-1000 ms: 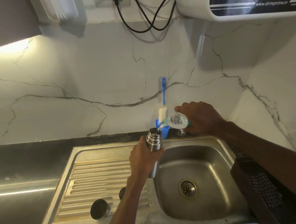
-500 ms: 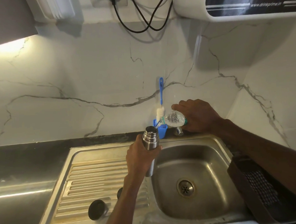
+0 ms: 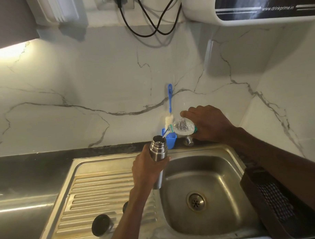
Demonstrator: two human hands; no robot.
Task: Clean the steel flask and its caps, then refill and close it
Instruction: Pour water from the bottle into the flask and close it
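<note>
On the draining board, near left, we log a round cap [image 3: 101, 227]; a second cap [image 3: 125, 206] shows partly behind the forearm. Our left hand [image 3: 146, 170] grips the open flask [image 3: 158, 151] upright over the sink [image 3: 231, 152]. Our right hand [image 3: 206, 124] clasps a tilted plastic bottle [image 3: 182, 127], pouring. Step: refilling. Next we level the bottle, then fetch the caps

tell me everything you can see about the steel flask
The steel flask is a slim brushed-metal cylinder with a ridged, threaded neck and an open mouth, no cap on. It is held roughly upright over the edge between the drainboard and the sink basin. The left hand grips its body, hiding the middle. A thin stream of water from the tilted plastic bottle, held by the right hand, runs into its mouth.
</note>
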